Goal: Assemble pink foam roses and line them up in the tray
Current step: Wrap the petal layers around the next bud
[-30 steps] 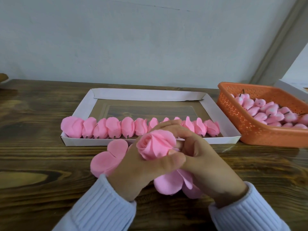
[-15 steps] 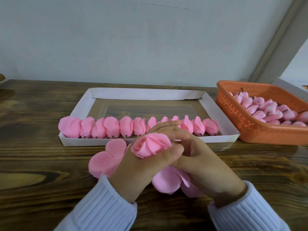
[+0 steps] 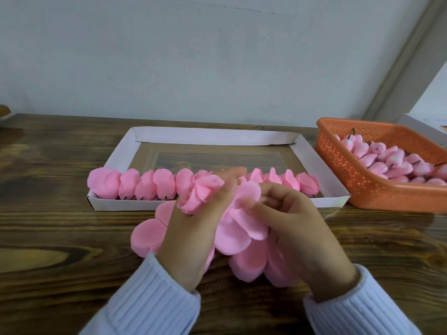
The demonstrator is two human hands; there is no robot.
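While gripping the rose bud (image 3: 200, 192) in left fingers (image 3: 226, 189), pinching a loose petal (image 3: 246, 197) just right with right fingers (image 3: 263, 206).

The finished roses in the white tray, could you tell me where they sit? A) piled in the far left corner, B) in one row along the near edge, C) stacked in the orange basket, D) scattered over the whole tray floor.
B: the finished roses stand side by side in one row against the near wall of the white tray; the rest of its floor shows bare.
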